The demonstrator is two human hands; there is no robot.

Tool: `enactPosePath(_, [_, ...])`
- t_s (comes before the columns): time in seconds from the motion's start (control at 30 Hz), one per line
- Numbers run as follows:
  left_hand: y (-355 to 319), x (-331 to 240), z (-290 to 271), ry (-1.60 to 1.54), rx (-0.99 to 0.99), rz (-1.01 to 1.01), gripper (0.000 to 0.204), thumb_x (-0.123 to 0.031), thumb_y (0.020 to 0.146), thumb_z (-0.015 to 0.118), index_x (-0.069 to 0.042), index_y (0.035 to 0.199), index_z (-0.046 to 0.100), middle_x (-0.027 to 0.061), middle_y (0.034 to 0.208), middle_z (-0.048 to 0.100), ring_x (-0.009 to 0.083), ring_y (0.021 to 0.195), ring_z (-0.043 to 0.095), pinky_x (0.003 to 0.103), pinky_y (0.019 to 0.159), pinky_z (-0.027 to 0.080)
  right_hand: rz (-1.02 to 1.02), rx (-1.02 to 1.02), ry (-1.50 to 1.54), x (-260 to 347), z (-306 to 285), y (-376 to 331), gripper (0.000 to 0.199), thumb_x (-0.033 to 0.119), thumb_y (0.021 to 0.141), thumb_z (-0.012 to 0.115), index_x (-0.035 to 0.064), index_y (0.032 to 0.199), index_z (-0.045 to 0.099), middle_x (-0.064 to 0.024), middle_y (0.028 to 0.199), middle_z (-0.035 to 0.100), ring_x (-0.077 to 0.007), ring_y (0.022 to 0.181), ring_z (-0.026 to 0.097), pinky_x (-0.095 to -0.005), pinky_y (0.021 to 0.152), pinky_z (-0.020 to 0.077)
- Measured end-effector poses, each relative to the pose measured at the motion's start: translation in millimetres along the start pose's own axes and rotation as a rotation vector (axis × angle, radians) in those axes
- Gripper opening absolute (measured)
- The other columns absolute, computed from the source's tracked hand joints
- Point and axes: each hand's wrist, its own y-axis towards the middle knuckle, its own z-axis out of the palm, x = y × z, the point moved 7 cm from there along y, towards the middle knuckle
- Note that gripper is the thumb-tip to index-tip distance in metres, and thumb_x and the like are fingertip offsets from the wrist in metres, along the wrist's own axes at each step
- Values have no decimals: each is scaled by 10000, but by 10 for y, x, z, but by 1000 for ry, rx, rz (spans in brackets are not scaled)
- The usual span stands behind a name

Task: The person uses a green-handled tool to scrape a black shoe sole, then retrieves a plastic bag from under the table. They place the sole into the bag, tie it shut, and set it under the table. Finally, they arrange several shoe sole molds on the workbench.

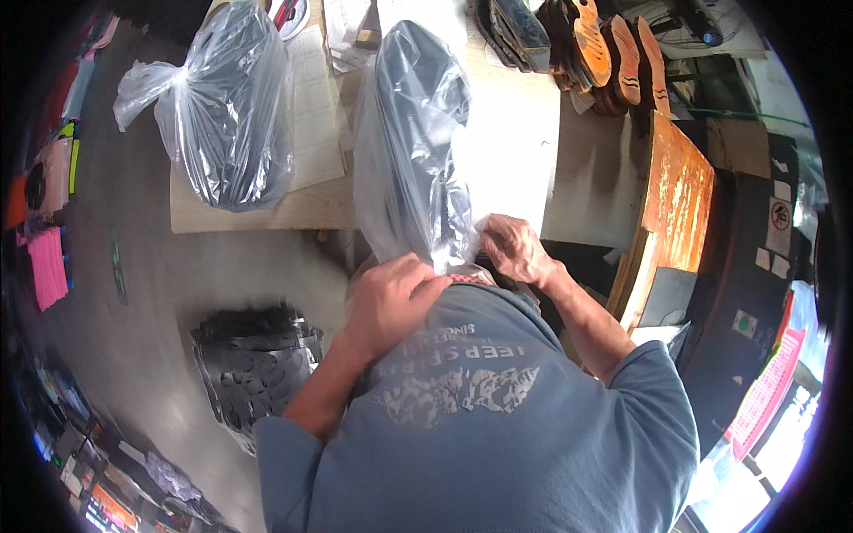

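A clear plastic bag (pixel 413 142) packed with dark pieces lies lengthwise on the table in front of me, its near end reaching the edge by my body. My left hand (pixel 397 295) is closed on the gathered near end. At the bag's lower right corner, my right hand (pixel 517 252) has its fingers pinched on the plastic. Left of this bag sits a second clear bag (pixel 229 115), also full of dark pieces, its neck tied in a knot that points left. What exactly the dark pieces are is hard to make out through the plastic.
Papers lie on the wooden table (pixel 258 220) beneath the bags. At the back right are black pieces (pixel 515 35) and several orange-brown sole-shaped pieces (pixel 622 62). Wooden boards (pixel 680 191) stand upright to my right. A black plastic-covered bundle (pixel 253 364) rests on the floor at left.
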Motion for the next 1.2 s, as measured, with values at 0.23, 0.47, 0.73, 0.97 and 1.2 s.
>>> enactPosePath(0.23, [10, 231, 49, 17, -12, 145, 130, -125, 848, 797, -15, 884, 740, 122, 784, 657, 290, 693, 646, 391, 620, 515, -127, -22, -55, -77, 344, 208, 116, 114, 856, 635, 3, 873, 605, -178, 812, 632, -389, 779, 652, -470, 722, 534])
enactPosePath(0.47, [-20, 240, 9, 140, 13, 359, 98, -137, 835, 785, -52, 834, 736, 96, 815, 669, 296, 743, 657, 406, 671, 542, -60, 169, -108, -10, 431, 286, 351, 46, 791, 624, 1, 1138, 645, -216, 1022, 694, -434, 958, 672, -485, 861, 544])
enactPosePath(0.73, [-131, 264, -23, -20, 110, 243, 111, -110, 814, 797, -30, 813, 720, 103, 793, 636, 304, 735, 632, 407, 669, 522, 79, 160, 110, 262, 245, 108, 288, 91, 892, 645, -6, 1163, 633, -188, 1016, 702, -329, 907, 696, -417, 840, 560])
enactPosePath(0.97, [-172, 205, -1, -102, 85, 304, 110, -70, 802, 816, -19, 802, 718, 96, 769, 616, 274, 712, 627, 388, 646, 513, 247, 22, 148, 378, 322, 0, 255, 142, 924, 659, -27, 1114, 647, -160, 950, 716, -207, 799, 670, -358, 769, 554])
enactPosePath(1.2, [-325, 147, 71, -15, 35, 400, 155, -129, 810, 805, -46, 783, 677, 83, 792, 624, 290, 752, 647, 400, 660, 529, 414, 54, 319, 514, 242, -293, 308, 271, 1039, 551, 0, 1113, 678, -61, 889, 729, -126, 843, 669, -296, 796, 531])
